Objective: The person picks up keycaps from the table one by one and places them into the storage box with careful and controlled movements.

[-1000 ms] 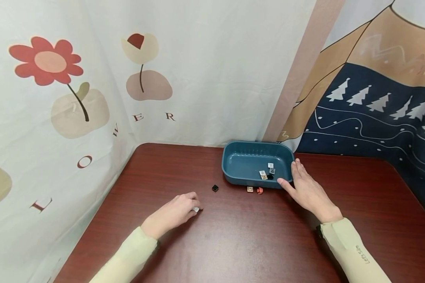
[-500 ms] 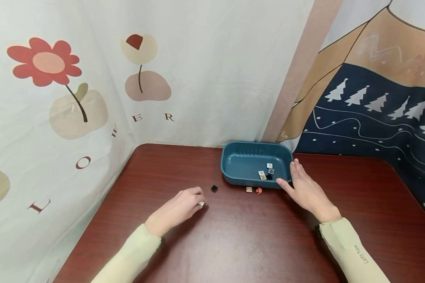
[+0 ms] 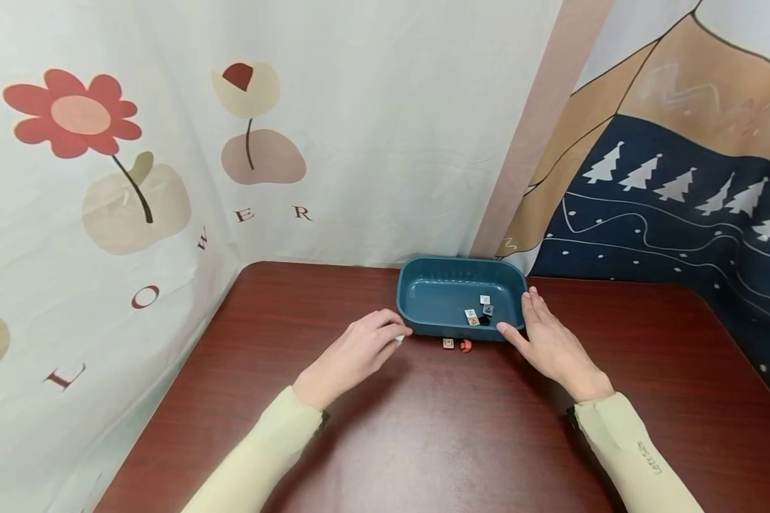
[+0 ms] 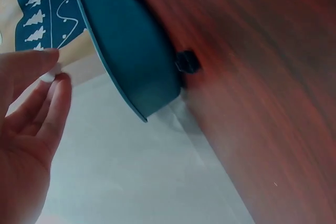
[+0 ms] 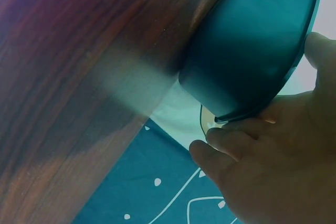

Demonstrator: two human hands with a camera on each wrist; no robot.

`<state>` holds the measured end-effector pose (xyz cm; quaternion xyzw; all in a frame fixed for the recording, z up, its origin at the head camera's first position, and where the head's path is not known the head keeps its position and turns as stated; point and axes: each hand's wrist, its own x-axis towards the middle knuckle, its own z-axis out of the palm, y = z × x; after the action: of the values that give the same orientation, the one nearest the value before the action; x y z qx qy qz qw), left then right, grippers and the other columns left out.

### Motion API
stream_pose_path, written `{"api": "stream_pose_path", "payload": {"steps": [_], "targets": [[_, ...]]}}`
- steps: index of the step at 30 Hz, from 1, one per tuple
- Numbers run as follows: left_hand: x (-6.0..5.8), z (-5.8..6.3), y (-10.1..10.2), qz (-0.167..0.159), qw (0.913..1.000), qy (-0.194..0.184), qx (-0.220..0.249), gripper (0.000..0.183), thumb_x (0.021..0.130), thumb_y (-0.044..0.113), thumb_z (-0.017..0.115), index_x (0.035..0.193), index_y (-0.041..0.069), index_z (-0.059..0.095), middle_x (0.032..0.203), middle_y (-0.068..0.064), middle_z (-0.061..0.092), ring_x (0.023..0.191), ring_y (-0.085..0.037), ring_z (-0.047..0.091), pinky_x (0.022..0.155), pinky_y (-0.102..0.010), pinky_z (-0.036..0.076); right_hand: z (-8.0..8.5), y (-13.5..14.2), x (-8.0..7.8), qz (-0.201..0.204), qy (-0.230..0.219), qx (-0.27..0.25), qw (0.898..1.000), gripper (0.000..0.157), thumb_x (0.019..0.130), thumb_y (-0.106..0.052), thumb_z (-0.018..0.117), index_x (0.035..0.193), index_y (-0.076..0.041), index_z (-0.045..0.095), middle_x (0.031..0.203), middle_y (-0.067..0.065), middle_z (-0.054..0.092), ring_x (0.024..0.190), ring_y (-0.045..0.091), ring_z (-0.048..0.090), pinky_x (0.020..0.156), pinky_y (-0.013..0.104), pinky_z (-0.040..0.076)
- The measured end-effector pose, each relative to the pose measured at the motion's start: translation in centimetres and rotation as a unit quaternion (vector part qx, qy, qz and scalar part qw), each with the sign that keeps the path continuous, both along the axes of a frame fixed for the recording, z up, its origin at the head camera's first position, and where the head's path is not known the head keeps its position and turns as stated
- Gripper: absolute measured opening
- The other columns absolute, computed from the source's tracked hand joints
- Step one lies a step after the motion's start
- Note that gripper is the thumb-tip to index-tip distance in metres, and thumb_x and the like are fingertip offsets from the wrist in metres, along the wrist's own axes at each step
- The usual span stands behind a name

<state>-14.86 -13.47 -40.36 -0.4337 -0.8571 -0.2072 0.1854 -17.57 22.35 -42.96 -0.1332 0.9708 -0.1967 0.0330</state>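
Note:
My left hand (image 3: 362, 349) pinches a small white keycap (image 4: 50, 74) between thumb and fingertips, just off the front left corner of a blue plastic bin (image 3: 436, 330). My right hand (image 3: 555, 349) rests against the bin's right end, fingers fairly straight along it and thumb at the front rim. Inside the bin lie several keycaps, among them a white one (image 3: 484, 300), a grey one (image 3: 488, 311) and a black one (image 3: 484, 320). A black keycap (image 4: 188, 62) sits on the table by the bin in the left wrist view; in the head view the left hand hides it.
In front of the bin, a tan keycap (image 3: 448, 343) and an orange keycap (image 3: 465, 345) lie on the dark red wooden table (image 3: 423, 427). A pale printed curtain (image 3: 359, 142) hangs behind the table's back edge, with a navy tree pattern (image 3: 667, 214) at the right.
My left hand has carried the white keycap forward and right, from over the table to the bin's front left corner, covering the black keycap. The right hand stays at the bin.

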Motion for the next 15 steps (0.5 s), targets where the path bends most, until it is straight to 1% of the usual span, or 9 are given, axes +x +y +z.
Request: {"api": "stream_pose_path", "payload": {"steps": [3, 6, 12, 15], "targets": [[-0.7, 0.2, 0.9, 0.003, 0.9998, 0.011, 0.014, 0.022, 0.090, -0.004, 0.076, 0.110, 0.004, 0.076, 0.111, -0.004, 0.067, 0.102, -0.017, 0.064, 0.089, -0.024, 0.054, 0.0, 0.0, 0.0, -0.001, -0.002, 0.000, 1.000, 0.102, 0.103, -0.066, 0.043, 0.158, 0.015, 0.015, 0.168, 0.032, 0.007, 0.153, 0.050, 0.015, 0.117, 0.063, 0.024], [-1.2, 0.3, 1.7, 0.008, 0.9996, 0.011, 0.024, 0.022, 0.091, -0.004, 0.076, 0.111, 0.003, 0.076, 0.112, -0.005, 0.067, 0.102, -0.018, 0.064, 0.089, -0.025, 0.054, 0.0, 0.0, -0.1, -0.002, -0.002, 0.001, 1.000, 0.102, 0.103, -0.066, 0.044, 0.158, 0.015, 0.015, 0.168, 0.032, 0.007, 0.153, 0.050, 0.015, 0.118, 0.063, 0.024], [-2.2, 0.3, 3.0, 0.030, 0.9984, -0.015, 0.045, 0.023, 0.092, -0.003, 0.075, 0.114, 0.005, 0.076, 0.117, -0.006, 0.066, 0.103, -0.017, 0.064, 0.088, -0.025, 0.054, -0.1, 0.0, -0.1, -0.002, -0.001, 0.001, 1.000, 0.101, 0.103, -0.065, 0.044, 0.158, 0.015, 0.016, 0.167, 0.032, 0.008, 0.154, 0.049, 0.015, 0.118, 0.062, 0.023], [-2.7, 0.2, 3.6, 0.042, 0.9979, -0.021, 0.046, 0.024, 0.093, -0.002, 0.075, 0.115, 0.005, 0.077, 0.117, -0.006, 0.066, 0.102, -0.017, 0.065, 0.087, -0.025, 0.055, -0.1, 0.1, -0.1, -0.002, 0.001, 0.001, 1.000, 0.103, 0.103, -0.068, 0.042, 0.158, 0.015, 0.016, 0.167, 0.032, 0.008, 0.153, 0.049, 0.016, 0.118, 0.062, 0.023]]}}
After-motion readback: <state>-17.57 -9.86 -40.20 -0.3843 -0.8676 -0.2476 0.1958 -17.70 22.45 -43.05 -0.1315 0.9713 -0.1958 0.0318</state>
